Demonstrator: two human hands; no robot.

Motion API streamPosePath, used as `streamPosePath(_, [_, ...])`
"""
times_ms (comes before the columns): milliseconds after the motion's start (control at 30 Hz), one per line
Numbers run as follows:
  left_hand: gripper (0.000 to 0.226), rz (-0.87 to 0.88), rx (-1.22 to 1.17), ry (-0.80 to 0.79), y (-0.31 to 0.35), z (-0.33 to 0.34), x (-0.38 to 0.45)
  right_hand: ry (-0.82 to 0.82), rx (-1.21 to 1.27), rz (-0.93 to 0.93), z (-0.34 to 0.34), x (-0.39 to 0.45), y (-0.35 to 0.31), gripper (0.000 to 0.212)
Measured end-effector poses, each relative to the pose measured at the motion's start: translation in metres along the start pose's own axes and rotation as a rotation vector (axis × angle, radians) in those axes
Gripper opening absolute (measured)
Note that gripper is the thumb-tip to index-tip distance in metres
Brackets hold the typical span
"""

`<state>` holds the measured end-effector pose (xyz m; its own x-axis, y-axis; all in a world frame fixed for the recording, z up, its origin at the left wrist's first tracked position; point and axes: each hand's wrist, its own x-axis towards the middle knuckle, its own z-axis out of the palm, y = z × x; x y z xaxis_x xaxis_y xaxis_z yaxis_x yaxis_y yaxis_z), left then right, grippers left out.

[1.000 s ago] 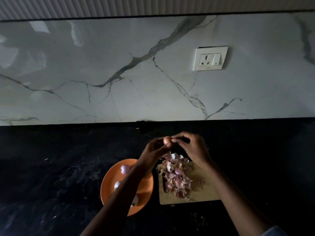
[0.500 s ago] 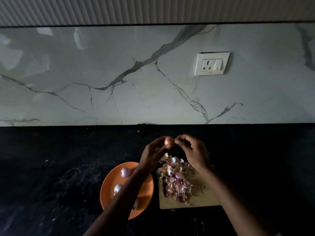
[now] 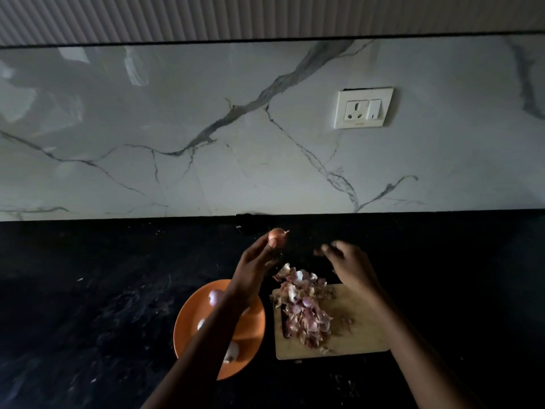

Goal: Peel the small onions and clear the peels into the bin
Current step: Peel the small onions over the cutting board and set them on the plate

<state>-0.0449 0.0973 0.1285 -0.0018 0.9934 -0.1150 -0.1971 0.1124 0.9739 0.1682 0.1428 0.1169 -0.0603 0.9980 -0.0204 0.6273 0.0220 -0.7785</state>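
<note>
- Fingers of the left hand [image 3: 256,262] pinch a small brownish unpeeled onion [image 3: 277,234] at their tips, held up above the black stone worktop [image 3: 88,290] near its back edge.
- Fingers [image 3: 330,248] of the right hand [image 3: 351,267] are spread and loosely bent; the hand is motion-blurred, and a dark smear at the fingertips may be a scrap of skin, though I cannot tell.
- Half a second ago both hands met on the onion, the right fingertips touching it; now the right hand has pulled away to the right and lower, leaving a clear gap, and the left has lifted the onion slightly to the left.
- A heap of pink and white papery onion peels [image 3: 303,305] lies on the left half of a pale rectangular wooden cutting board [image 3: 362,335], under and just in front of the right hand, unchanged from before.
- A round orange plate [image 3: 250,335] sits just left of the board, partly covered by the left forearm; peeled pale onions [image 3: 215,297] show on it.
- A white wall socket [image 3: 363,108] is set in the veined white marble backsplash [image 3: 206,128].
</note>
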Motion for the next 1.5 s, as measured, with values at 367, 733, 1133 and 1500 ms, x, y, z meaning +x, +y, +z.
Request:
streamPosePath(367, [0.037,-0.053,0.001,-0.043,-0.008,0.009,-0.003,-0.102,0.250,-0.336,0.002,-0.004,-0.037,0.030])
streamPosePath(733, [0.043,-0.088,0.048,-0.096,-0.001,0.018,-0.005,0.095,0.188,-0.433,0.015,0.000,-0.035,0.020])
streamPosePath(1133, [0.039,-0.209,-0.253,0.082,-0.007,0.005,0.008,0.107,-0.010,-0.433,0.012,0.001,-0.018,0.008])
streamPosePath(1500, [0.034,-0.107,-0.106,-0.053,-0.001,-0.001,0.002,0.012,0.098,-0.550,0.006,0.000,-0.049,0.033])
